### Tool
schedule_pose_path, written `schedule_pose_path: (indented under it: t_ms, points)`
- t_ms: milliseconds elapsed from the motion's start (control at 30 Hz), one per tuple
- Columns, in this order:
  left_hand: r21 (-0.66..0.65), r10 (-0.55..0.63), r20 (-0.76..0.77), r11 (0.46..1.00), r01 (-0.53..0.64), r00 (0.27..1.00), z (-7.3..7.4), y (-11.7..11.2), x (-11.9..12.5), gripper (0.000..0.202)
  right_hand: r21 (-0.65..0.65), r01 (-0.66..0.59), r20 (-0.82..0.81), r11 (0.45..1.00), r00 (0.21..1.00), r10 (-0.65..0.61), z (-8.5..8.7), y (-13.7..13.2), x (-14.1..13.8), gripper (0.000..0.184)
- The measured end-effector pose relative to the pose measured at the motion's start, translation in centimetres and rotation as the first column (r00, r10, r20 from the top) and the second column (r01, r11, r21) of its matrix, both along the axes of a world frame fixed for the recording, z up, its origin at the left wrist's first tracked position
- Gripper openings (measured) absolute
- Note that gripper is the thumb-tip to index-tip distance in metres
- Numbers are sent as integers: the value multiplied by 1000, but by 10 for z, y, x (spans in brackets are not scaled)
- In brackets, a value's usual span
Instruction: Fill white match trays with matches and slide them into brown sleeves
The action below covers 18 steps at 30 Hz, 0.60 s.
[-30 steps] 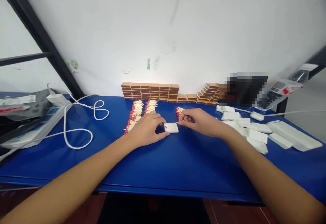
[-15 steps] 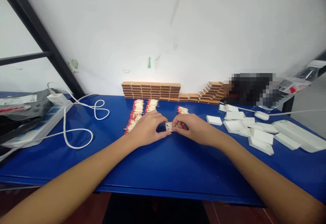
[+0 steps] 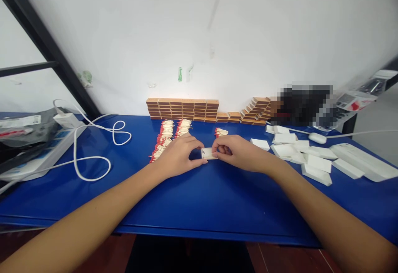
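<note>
A small white matchbox tray [image 3: 207,153] lies on the blue table between my hands, a short dark mark showing inside its left end. My left hand [image 3: 178,153] curls round that end, with thumb and forefinger at its corners. Over the right part of the tray, my right hand [image 3: 233,150] has its fingers pinched together; whatever is between them is hidden. Red-tipped matches [image 3: 164,134] lie in a long row beyond my left hand, with a second row of matches [image 3: 184,127] beside it. A smaller bunch of matches [image 3: 221,132] sits behind my right hand.
Brown matchbox sleeves [image 3: 183,109] are stacked along the wall, with a slanting stack of sleeves [image 3: 256,110] further right. Several white trays [image 3: 315,163] are heaped at the right. A white cable [image 3: 93,178] and a power strip [image 3: 46,153] occupy the left side.
My right fingertips have shifted slightly right along the tray, uncovering more of its inside. My left hand stays at the tray's left end. The whole view has drifted slightly.
</note>
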<state>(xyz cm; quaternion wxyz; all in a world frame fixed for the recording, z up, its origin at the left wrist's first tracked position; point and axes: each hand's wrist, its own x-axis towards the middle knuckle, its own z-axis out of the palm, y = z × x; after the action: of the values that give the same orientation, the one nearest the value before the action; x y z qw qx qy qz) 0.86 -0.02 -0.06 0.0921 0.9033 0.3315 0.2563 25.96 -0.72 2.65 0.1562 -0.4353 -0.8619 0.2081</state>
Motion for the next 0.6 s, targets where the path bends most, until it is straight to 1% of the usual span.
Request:
schedule_pose_path:
  t_ms: [133, 233, 300, 367, 433, 467, 533, 600]
  points:
    - [12, -14, 7, 1000, 14, 1000, 0, 0, -1, 31, -27, -20, 11, 999, 1000, 20, -1, -4, -4, 11]
    - [17, -20, 12, 1000, 20, 1000, -1, 0, -1, 32, -23, -5, -40, 1000, 999, 4, 3, -3, 0, 12]
    - [29, -24, 15, 999, 23, 1000, -1, 1, -1, 32, 17, 54, -115, 998, 992, -52, 7, 2, 8, 17]
    - [42, -21, 18, 999, 20, 1000, 0, 1, -1, 31, 77, 153, -158, 985, 978, -139, 9, 10, 19, 20]
    - [49, 1, 14, 999, -2, 1000, 0, 2, -2, 31, 139, 225, -116, 964, 971, -210, 9, 19, 31, 18]
    - [50, 15, 10, 999, -15, 1000, 1, 2, -2, 31, 157, 234, -71, 959, 972, -226, 8, 23, 35, 16]
    - [45, 32, -3, 999, -32, 999, 2, 3, -3, 30, 142, 213, 19, 967, 976, -218, 4, 30, 42, 13]
    - [39, 36, -10, 999, -35, 999, 2, 4, -3, 30, 92, 182, 75, 979, 979, -189, -1, 34, 44, 13]
